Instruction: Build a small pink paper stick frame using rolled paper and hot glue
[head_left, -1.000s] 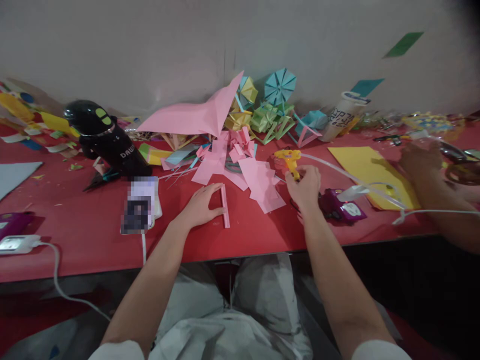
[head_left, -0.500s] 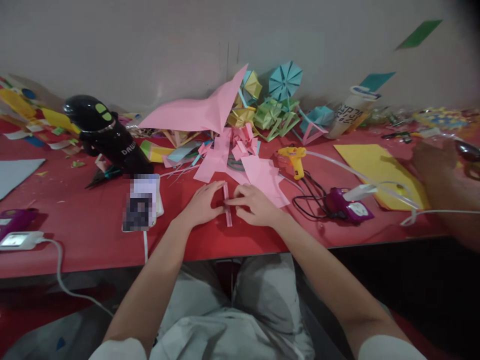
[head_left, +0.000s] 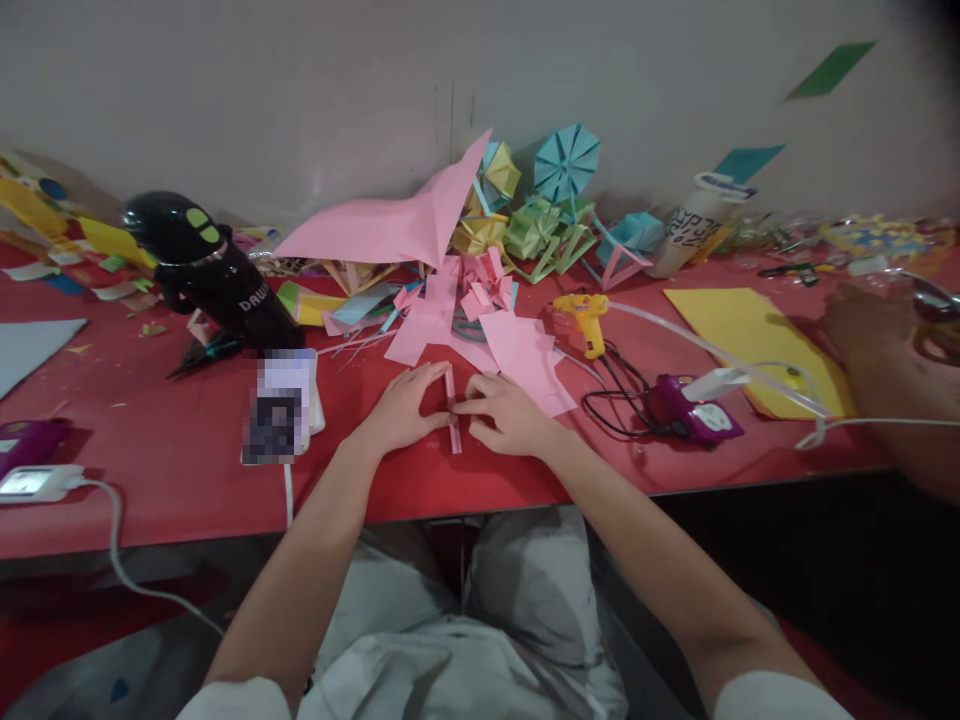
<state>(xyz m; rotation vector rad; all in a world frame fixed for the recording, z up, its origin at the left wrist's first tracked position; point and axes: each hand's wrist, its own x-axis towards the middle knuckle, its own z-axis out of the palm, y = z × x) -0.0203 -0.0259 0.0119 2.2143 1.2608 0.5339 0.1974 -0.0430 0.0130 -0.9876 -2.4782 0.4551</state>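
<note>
A narrow folded strip of pink paper [head_left: 455, 440] lies on the red tabletop, pointing away from me. My left hand [head_left: 405, 410] holds it from the left, with fingertips at its far end and the thumb against its middle. From the other side, my right hand [head_left: 510, 415] presses the strip's middle with the index finger, the other fingers curled. Just beyond my hands are flat pink paper pieces [head_left: 525, 355] and small folded pink pieces [head_left: 486, 285].
A yellow glue gun [head_left: 585, 318] and a purple socket block [head_left: 694, 408] are to the right, with a yellow sheet [head_left: 757, 350] beyond. On the left are a phone [head_left: 281, 405] and a black bottle [head_left: 225, 280]. Another person's hand [head_left: 870, 320] rests at far right.
The view has shifted very slightly. Both hands stay at the pink strip in nearly the same pose.
</note>
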